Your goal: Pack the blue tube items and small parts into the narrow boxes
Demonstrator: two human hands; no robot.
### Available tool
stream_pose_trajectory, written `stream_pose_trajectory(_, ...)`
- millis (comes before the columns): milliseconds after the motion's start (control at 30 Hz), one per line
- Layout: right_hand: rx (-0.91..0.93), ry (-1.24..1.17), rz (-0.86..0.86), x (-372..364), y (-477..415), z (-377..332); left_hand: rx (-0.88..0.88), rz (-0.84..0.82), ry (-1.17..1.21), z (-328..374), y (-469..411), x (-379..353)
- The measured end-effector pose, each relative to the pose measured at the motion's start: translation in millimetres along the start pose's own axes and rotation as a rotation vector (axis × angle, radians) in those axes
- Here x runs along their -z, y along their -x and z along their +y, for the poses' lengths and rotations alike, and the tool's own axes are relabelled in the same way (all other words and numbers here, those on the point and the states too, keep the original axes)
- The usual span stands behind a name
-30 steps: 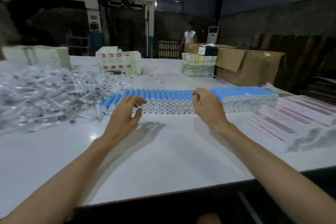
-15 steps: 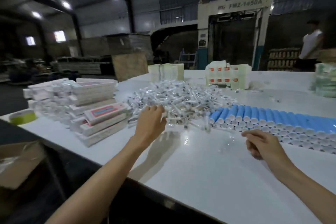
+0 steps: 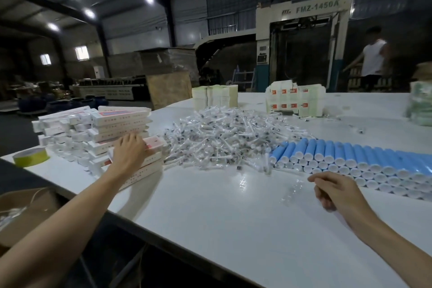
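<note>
Blue tubes (image 3: pixel 350 154) with white caps lie stacked in rows at the right of the white table (image 3: pixel 233 222). A heap of small clear-wrapped parts (image 3: pixel 224 138) fills the middle. Narrow white boxes (image 3: pixel 121 121) with red labels are piled at the left. My left hand (image 3: pixel 129 154) reaches onto the nearest boxes, its fingers lying across the top one with the red label. My right hand (image 3: pixel 336 192) hovers just in front of the tube rows, fingers curled under, with nothing visible in it.
A yellow-green tape roll (image 3: pixel 30 156) sits at the table's left corner, above an open cardboard box (image 3: pixel 28 213) on the floor. Pale flat stacks (image 3: pixel 215 98) and white cartons (image 3: pixel 294 100) stand at the back. A person (image 3: pixel 374 58) stands beyond the table.
My view has swung left. My left hand left the tube rows, passed the parts heap and now lies on the narrow boxes. My right hand drew back from the tubes.
</note>
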State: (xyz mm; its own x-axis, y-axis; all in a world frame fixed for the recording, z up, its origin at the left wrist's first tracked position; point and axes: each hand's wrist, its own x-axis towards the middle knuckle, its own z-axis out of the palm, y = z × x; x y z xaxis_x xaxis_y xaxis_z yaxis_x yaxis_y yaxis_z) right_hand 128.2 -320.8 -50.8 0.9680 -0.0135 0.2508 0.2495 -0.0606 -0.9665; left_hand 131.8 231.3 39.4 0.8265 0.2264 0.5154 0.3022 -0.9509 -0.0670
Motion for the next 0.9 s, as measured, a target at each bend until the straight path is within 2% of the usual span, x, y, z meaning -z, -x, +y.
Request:
stream_pose_trajectory(133,-0.009,-0.007,0.008,-3.1,1.8,-4.5,-0.019,0.087,0.027,26.8,1.4,25.9)
stream_pose_trajectory(200,-0.017,0.001,0.016,-6.0,4.1,-7.7,-0.023,0.111,0.155,53.2,1.8,43.1)
stream_pose_trajectory(267,-0.022,0.015,0.029,-8.3,6.6,-11.2,-0.004,0.094,0.384,86.9,5.9,59.5)
stream_pose_trajectory(333,-0.027,0.024,0.042,-9.0,9.3,-15.5,-0.031,0.007,0.647,125.9,14.8,74.8)
stream_pose_trajectory(433,-0.030,0.036,0.084,-7.0,13.8,-20.1,-0.217,-0.200,1.001,192.2,30.0,89.3)
stream_pose_trajectory(567,-0.021,0.129,0.184,-0.9,14.8,-25.3,-0.180,-0.503,1.456,278.4,54.1,89.7)
stream_pose_trajectory(700,0.051,0.362,0.352,20.4,3.3,-38.2,-0.170,-0.673,1.686,344.4,78.7,68.8)
stream_pose_trajectory(833,0.141,0.773,0.556,65.1,-21.4,-56.4,-0.203,-0.585,1.751,371.9,102.6,47.0)
stream_pose_trajectory(900,0.112,0.997,0.590,88.1,-37.2,-62.3,-0.200,-0.525,1.786,371.8,109.5,42.5)
